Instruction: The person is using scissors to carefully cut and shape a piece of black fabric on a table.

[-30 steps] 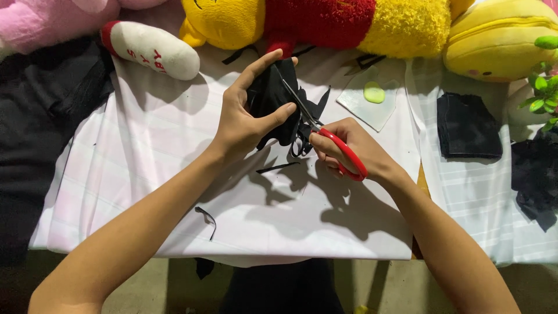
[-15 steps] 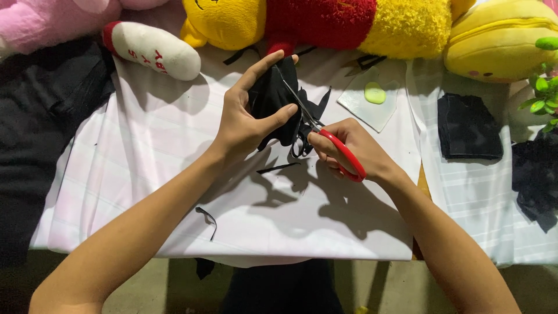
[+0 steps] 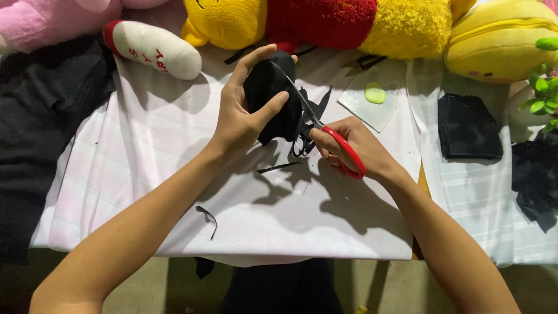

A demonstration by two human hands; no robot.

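My left hand point(image 3: 241, 116) grips a piece of black fabric point(image 3: 268, 96) and holds it up over the white cloth-covered table point(image 3: 145, 174). In my right hand point(image 3: 349, 148) are red-handled scissors point(image 3: 334, 142), whose blades run up and left into the edge of the black fabric. Thin black strips hang from the fabric just left of the scissor handles. A small black offcut point(image 3: 279, 167) lies on the cloth below the hands.
Plush toys line the far edge: pink point(image 3: 40, 20), yellow and red point(image 3: 314, 20), yellow point(image 3: 500, 40). A folded black square point(image 3: 468, 127) and a black scrap pile point(image 3: 535, 174) lie right. A clear sheet with a green piece point(image 3: 375, 93) sits behind. A curled black strip point(image 3: 206, 215) lies near the front.
The hands stay in nearly the same place. The scissor blades have shifted slightly along the fabric's edge.
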